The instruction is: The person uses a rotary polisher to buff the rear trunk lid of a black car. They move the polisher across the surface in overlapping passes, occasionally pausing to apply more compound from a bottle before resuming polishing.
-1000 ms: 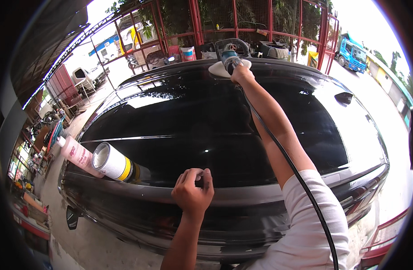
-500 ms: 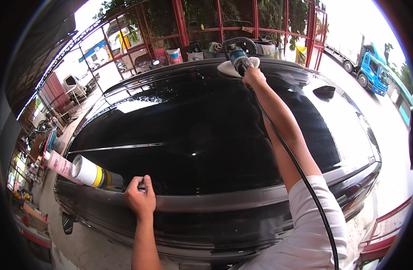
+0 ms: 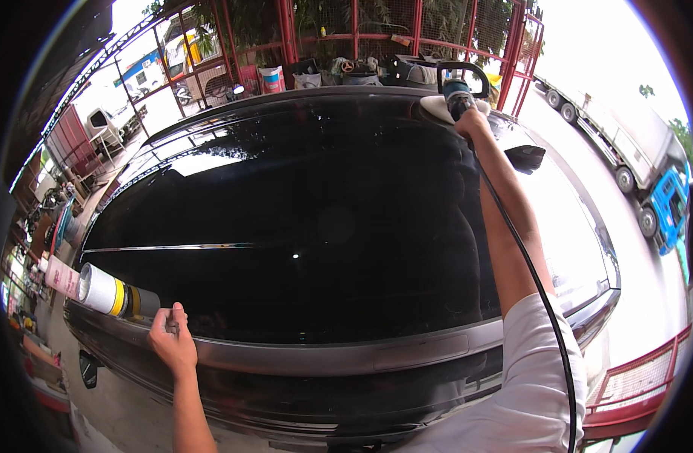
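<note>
My right hand grips a blue and black power polisher with a black loop handle at the far right of a glossy black car roof. Under the tool a whitish pad rests against the roof. A black cord trails from it along my right arm. My left hand is at the roof's near left edge, fingers curled in and thumb raised, with nothing visible in it. Just beyond lie a white, yellow and dark cylindrical container and a pinkish bottle, both tilted in this view.
A dark fin antenna stands on the roof right of the polisher. Red mesh fencing with buckets and sacks runs behind the car. A truck with a blue cab is on the road at right. Cluttered workshop items line the left.
My right hand has moved the polisher rightward across the far roof. The view has shifted right, and my left hand is slightly closer to the cylindrical container.
</note>
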Tool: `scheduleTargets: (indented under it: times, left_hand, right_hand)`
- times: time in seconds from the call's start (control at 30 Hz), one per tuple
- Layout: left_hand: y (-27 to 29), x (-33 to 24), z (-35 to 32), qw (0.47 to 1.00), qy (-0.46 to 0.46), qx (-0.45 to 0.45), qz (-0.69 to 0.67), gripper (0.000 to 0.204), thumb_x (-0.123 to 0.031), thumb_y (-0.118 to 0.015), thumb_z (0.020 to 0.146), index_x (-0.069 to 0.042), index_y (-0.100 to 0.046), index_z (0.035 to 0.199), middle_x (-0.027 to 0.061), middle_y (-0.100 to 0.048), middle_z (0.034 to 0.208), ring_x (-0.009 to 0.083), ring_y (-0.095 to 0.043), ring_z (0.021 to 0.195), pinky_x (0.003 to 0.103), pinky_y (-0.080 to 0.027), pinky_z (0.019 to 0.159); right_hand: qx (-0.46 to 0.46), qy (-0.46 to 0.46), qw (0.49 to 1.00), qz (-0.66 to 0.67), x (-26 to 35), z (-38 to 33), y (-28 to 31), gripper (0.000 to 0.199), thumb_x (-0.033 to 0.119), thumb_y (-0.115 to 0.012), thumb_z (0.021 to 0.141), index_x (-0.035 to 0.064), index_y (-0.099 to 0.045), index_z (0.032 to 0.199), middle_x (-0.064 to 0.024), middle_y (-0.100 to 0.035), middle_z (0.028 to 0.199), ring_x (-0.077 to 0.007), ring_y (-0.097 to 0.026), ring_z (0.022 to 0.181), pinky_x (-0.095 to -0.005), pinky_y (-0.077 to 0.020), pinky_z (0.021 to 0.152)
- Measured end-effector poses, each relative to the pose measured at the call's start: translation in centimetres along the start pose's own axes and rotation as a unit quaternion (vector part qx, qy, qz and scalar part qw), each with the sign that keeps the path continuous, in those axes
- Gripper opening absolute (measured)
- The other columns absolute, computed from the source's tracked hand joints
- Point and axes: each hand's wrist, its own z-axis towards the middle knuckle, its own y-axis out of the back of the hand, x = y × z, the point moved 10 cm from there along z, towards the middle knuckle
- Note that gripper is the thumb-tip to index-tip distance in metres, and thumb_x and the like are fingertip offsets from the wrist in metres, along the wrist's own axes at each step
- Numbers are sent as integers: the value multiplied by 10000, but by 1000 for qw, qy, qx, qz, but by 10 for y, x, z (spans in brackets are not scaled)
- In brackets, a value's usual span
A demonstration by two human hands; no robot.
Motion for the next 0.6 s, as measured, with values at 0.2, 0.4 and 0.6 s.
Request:
scheduleTargets:
  times: [0.2,0.4,0.6]
  left_hand:
    - [2,-17,5,997,-28,22,65,328,-245,-705,1014,11,-649,817,120,-673,715,277,-664,681,396,-517,712]
    - [-5,-44,6,990,-108,64,58,120,-118,-753,907,-21,-684,891,117,-732,975,343,-677,981,455,-532,852]
    - [-7,-61,6,949,-225,83,206,263,-242,-728,953,-79,-709,1159,154,-585,1467,413,-447,1468,619,-321,1204]
  right_hand:
    - [4,37,996,-78,1,12,-8,952,149,-780,792,-7,-330,1616,-278,-640,1413,-348,-648,1326,-414,-537,1100]
    - [25,60,993,-95,24,41,-30,1093,141,-768,779,-52,-155,1663,-285,-662,1374,-379,-660,1296,-408,-544,1076]
    - [-3,107,994,-26,134,-44,-56,1117,139,-735,811,64,-69,1704,-283,-714,1267,-355,-747,1120,-426,-616,934]
